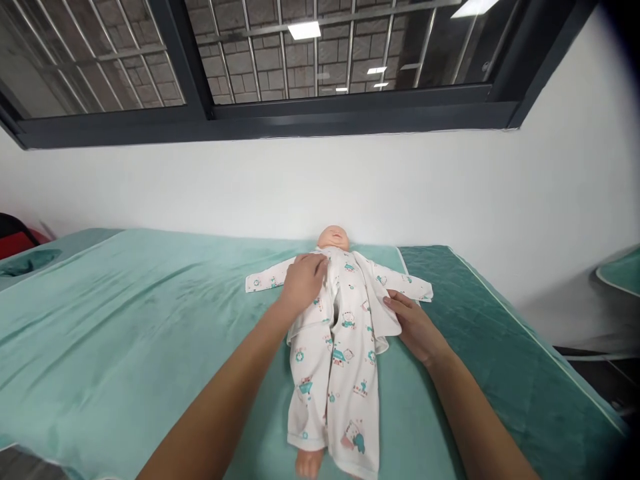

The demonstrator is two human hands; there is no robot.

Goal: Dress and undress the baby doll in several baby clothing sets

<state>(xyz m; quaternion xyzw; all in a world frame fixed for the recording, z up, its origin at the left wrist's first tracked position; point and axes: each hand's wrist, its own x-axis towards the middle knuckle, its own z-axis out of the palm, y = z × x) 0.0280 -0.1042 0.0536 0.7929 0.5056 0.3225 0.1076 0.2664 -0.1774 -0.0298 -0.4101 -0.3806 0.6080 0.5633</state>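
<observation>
A baby doll (334, 237) lies on its back, head toward the wall. It wears a white printed baby shirt (350, 267), sleeves spread to both sides, and matching trousers (345, 373) over its legs. One bare foot (309, 461) shows at the left trouser cuff. On the left of the doll's chest, my left hand (304, 280) has its fingers bent together at the shirt front, seemingly pinching the cloth; the fingertips are partly hidden. My right hand (413, 323) grips the shirt's loose lower front edge at the doll's right side, between thumb and fingers.
Light green sheeting (150, 333) covers the bed, with a darker green quilted strip (490, 347) along the right. Behind the bed rises a white wall (250, 187) below a dark-framed window (350, 113). A red and black object (17, 237) sits at the far left.
</observation>
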